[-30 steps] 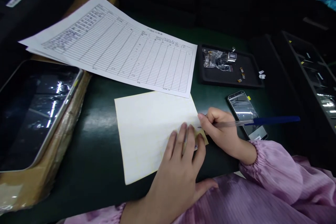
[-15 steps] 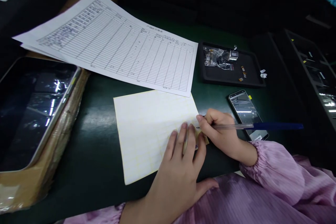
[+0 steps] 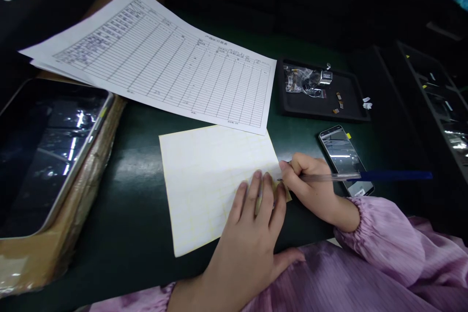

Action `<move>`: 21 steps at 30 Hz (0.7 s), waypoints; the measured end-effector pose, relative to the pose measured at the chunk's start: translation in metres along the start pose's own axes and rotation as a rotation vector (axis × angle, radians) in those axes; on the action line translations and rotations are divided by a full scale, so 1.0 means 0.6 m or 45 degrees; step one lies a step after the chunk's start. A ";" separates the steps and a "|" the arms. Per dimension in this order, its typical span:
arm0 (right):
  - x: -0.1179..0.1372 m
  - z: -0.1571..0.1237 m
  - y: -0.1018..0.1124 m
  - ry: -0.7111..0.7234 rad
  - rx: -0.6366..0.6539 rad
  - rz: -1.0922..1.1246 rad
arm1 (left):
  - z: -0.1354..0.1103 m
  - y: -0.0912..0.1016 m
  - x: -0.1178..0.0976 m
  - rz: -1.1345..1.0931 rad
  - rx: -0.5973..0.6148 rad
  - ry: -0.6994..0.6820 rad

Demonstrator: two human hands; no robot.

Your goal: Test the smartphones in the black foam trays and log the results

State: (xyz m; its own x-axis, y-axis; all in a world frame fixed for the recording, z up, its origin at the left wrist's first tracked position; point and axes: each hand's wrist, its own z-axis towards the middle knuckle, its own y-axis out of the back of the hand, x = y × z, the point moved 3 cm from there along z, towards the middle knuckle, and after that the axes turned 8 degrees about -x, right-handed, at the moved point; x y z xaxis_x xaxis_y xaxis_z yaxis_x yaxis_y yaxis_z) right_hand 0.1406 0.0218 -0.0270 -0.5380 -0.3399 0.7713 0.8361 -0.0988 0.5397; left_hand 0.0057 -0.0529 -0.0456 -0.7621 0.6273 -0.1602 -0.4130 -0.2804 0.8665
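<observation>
A pale sheet of small blank labels (image 3: 208, 180) lies on the dark green table in front of me. My left hand (image 3: 252, 234) rests flat on its lower right corner, fingers stretched out and pressing it down. My right hand (image 3: 310, 185) is closed around a blue-capped ballpoint pen (image 3: 365, 175), whose tip touches the sheet's right edge just beside my left fingertips. Both sleeves are lilac.
A ruled printed form (image 3: 164, 63) lies above the label sheet. A phone (image 3: 345, 158) lies right of my right hand. A black tray (image 3: 351, 92) with small parts sits behind it. A tablet (image 3: 47, 151) rests on a cardboard box at the left. A black rack (image 3: 438, 102) stands at the right.
The pen tip and my right hand have shifted slightly right and down along the sheet's edge. My left hand stays put.
</observation>
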 end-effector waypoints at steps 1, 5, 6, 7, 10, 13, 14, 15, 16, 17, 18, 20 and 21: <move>0.000 0.000 0.000 0.000 -0.008 -0.009 | 0.000 0.000 0.000 -0.002 -0.001 0.000; 0.001 -0.001 0.000 0.001 0.018 -0.013 | 0.001 0.001 -0.001 0.001 -0.007 0.006; 0.000 -0.002 -0.001 -0.002 0.029 -0.004 | 0.001 0.000 -0.001 0.001 -0.006 0.008; -0.001 -0.002 -0.001 -0.007 0.040 0.006 | 0.000 0.000 -0.001 0.002 -0.006 0.010; -0.003 -0.004 -0.001 -0.030 0.065 0.038 | 0.000 0.000 -0.001 0.002 -0.007 0.011; -0.005 -0.004 -0.001 -0.047 0.065 0.039 | 0.001 0.000 -0.001 0.001 -0.003 0.004; -0.005 -0.004 -0.001 -0.051 0.061 0.035 | 0.001 0.000 -0.001 0.002 -0.002 0.002; -0.005 -0.004 -0.001 -0.057 0.059 0.031 | 0.001 0.001 -0.001 0.002 -0.003 0.000; -0.006 -0.004 -0.001 -0.064 0.058 0.028 | 0.001 0.001 -0.001 0.001 -0.004 -0.001; -0.006 -0.004 -0.002 -0.073 0.060 0.026 | 0.001 0.001 -0.001 0.000 -0.005 0.000; -0.006 -0.004 -0.002 -0.083 0.064 0.022 | 0.001 0.001 -0.001 -0.001 -0.005 0.001; -0.007 -0.004 -0.003 -0.091 0.067 0.016 | 0.001 0.001 -0.001 -0.001 -0.003 0.003; -0.007 -0.004 -0.003 -0.091 0.068 0.015 | 0.001 0.001 -0.001 0.000 -0.002 0.003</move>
State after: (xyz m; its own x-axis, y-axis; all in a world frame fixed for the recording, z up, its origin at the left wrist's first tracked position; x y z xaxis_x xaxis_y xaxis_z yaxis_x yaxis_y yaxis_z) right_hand 0.1415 0.0213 -0.0323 -0.5362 -0.2730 0.7987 0.8364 -0.0445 0.5463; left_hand 0.0061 -0.0528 -0.0448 -0.7630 0.6258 -0.1616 -0.4140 -0.2812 0.8657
